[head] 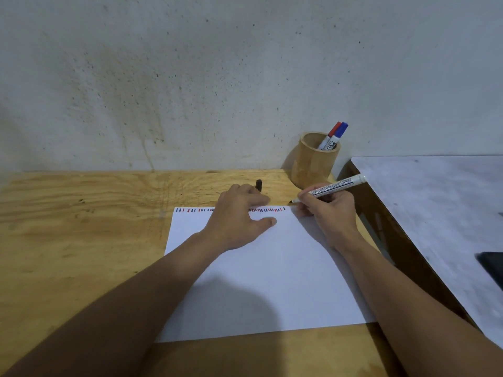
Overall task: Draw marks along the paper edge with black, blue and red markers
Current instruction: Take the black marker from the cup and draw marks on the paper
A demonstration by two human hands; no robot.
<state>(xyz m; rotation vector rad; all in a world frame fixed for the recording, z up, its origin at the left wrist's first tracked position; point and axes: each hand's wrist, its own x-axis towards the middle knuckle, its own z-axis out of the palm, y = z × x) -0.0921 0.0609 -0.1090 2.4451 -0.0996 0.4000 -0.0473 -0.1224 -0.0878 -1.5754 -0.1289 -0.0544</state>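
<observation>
The right hand (pixel 328 213) keeps a closed writing grip on the black marker (pixel 336 187): thumb and forefingers pinch the white barrel low down, near the nib, and the rest of the barrel slants up and back over the knuckles. The nib sits right at the far right corner of the paper (pixel 266 270), just past the last mark, which suggests the row is nearly at its end. Holding it low probably gives better control over short strokes.

The left hand (pixel 241 217) holds nothing. It lies flat and spread on the paper, fingers reaching over the far edge and thumb stretched toward the right, most likely to pin the sheet so it does not slide under the pen. It covers part of the row of marks (pixel 268 210), which runs in black, blue and red along the far edge.

A black cap (pixel 258 184) lies on the wooden counter (pixel 81 219) just beyond the left fingers, handy for recapping. The red marker (pixel 330 135) and blue marker (pixel 339 134) stand capped in the bamboo cup (pixel 313 164) by the wall.
</observation>
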